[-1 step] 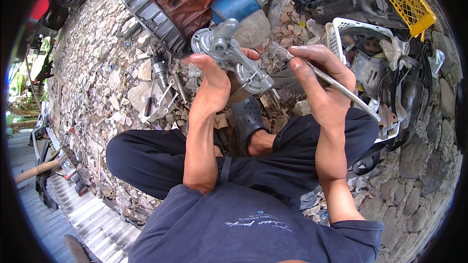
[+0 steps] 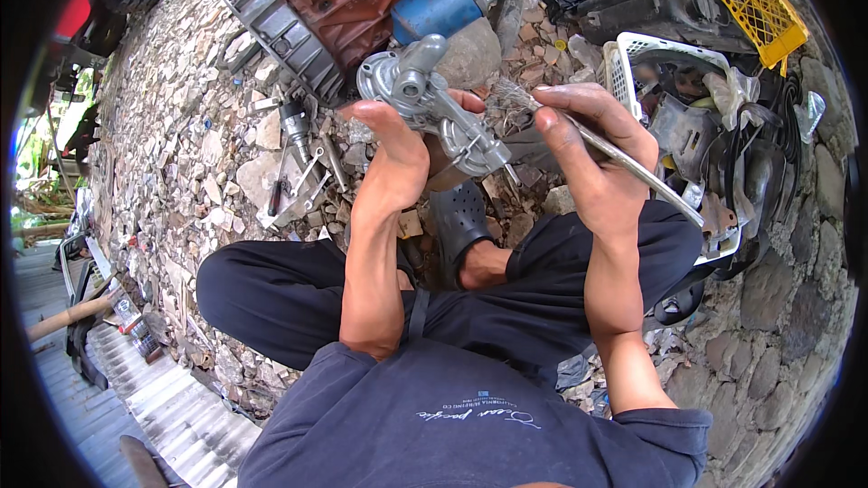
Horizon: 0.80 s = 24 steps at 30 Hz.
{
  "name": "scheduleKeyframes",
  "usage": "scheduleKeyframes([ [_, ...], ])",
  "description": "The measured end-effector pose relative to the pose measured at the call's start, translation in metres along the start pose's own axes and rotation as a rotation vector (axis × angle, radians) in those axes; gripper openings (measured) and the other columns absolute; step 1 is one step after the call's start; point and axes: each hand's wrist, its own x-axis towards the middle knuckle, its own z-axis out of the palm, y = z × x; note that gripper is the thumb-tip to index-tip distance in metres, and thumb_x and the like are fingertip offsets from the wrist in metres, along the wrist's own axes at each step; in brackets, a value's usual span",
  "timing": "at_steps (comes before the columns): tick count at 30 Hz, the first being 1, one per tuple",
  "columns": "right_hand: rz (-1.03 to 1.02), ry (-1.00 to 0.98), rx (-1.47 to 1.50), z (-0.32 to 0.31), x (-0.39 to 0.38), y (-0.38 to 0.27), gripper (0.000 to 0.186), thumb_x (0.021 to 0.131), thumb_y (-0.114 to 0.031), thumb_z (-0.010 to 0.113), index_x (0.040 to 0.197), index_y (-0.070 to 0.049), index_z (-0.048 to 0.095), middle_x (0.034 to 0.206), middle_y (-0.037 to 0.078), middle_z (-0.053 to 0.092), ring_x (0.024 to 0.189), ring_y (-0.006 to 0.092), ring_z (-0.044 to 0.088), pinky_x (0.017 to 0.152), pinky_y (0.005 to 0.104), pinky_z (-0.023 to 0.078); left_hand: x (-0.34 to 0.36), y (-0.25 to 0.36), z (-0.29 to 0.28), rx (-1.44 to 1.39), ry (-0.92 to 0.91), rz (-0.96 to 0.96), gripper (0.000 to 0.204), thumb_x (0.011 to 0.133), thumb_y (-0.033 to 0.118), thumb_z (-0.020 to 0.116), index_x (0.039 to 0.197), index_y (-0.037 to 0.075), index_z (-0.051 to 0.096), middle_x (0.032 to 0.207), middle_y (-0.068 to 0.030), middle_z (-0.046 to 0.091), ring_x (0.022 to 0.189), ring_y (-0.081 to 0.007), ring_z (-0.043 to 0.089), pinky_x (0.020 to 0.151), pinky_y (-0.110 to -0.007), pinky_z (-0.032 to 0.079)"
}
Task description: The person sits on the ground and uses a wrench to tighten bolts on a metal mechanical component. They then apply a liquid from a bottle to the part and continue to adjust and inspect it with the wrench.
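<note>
Casting (image 2: 425, 101), in head view, sits gripped in the left hand (image 2: 398, 161), raised over stony ground (image 2: 185, 158). Looks like rigid, moderately heavy metal, maybe slick if oily; take it by the round body, not the thin pin (image 2: 513, 173). Right hand (image 2: 597, 163) pinches a frayed-bristle brush (image 2: 665, 186), bristles just beside the casting.

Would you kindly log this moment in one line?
left hand: holds grey metal part | right hand: holds brush | bristles: beside part | nearby: white crate
</note>
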Motion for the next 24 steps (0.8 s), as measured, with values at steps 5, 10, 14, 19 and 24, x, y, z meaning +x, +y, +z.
scheduleKeyframes([
  [5, -0.216, -0.037, -0.052, 0.003, 0.000, 0.007, 0.018, 0.079, 0.003, 0.071, 0.097, 0.001, 0.071, 0.090, 0.013, 0.070, 0.079, 0.0171, 0.067, 0.068, 0.0268, 0.052, -0.008, 0.012, 0.013, 0.183, 0.065, -0.006, 0.127, 0.064, 0.093, -0.009, 0.111, -0.002, 0.061, 0.104, -0.0112, 0.064, 0.103, -0.0219, 0.058, 0.097, -0.035, 0.041],
  [10, -0.153, -0.128, -0.014, 0.004, -0.001, -0.004, 0.018, 0.079, 0.006, 0.071, 0.096, 0.004, 0.070, 0.093, 0.015, 0.070, 0.086, 0.0215, 0.068, 0.075, 0.0293, 0.052, -0.010, 0.004, 0.014, 0.169, 0.116, 0.060, 0.121, 0.071, 0.088, -0.008, 0.115, -0.002, 0.059, 0.111, -0.0125, 0.064, 0.106, -0.0219, 0.058, 0.099, -0.036, 0.040],
  [14, -0.194, -0.160, -0.031, 0.005, -0.001, -0.002, 0.018, 0.078, 0.006, 0.071, 0.095, 0.002, 0.070, 0.091, 0.015, 0.070, 0.082, 0.0222, 0.068, 0.072, 0.0301, 0.053, -0.006, 0.000, 0.008, 0.044, -0.002, 0.059, 0.119, 0.073, 0.087, -0.007, 0.122, -0.001, 0.056, 0.116, -0.0131, 0.064, 0.105, -0.0220, 0.060, 0.099, -0.035, 0.042],
  [19, -0.215, -0.135, -0.030, 0.010, -0.003, 0.005, 0.017, 0.076, 0.004, 0.072, 0.093, 0.000, 0.070, 0.088, 0.014, 0.071, 0.079, 0.0243, 0.069, 0.069, 0.0322, 0.053, -0.002, 0.002, 0.008, -0.114, -0.009, -0.016, 0.116, 0.076, 0.088, -0.001, 0.128, -0.001, 0.053, 0.114, -0.0131, 0.065, 0.101, -0.0224, 0.062, 0.098, -0.037, 0.044],
  [24, -0.264, -0.043, -0.137, 0.027, -0.008, 0.008, 0.019, 0.073, 0.001, 0.073, 0.091, -0.003, 0.071, 0.091, 0.010, 0.072, 0.083, 0.0253, 0.068, 0.076, 0.0342, 0.050, -0.003, 0.011, 0.022, -0.183, 0.209, 0.003, 0.107, 0.082, 0.087, 0.008, 0.126, 0.002, 0.055, 0.112, -0.0143, 0.065, 0.098, -0.0246, 0.063, 0.094, -0.038, 0.046],
])
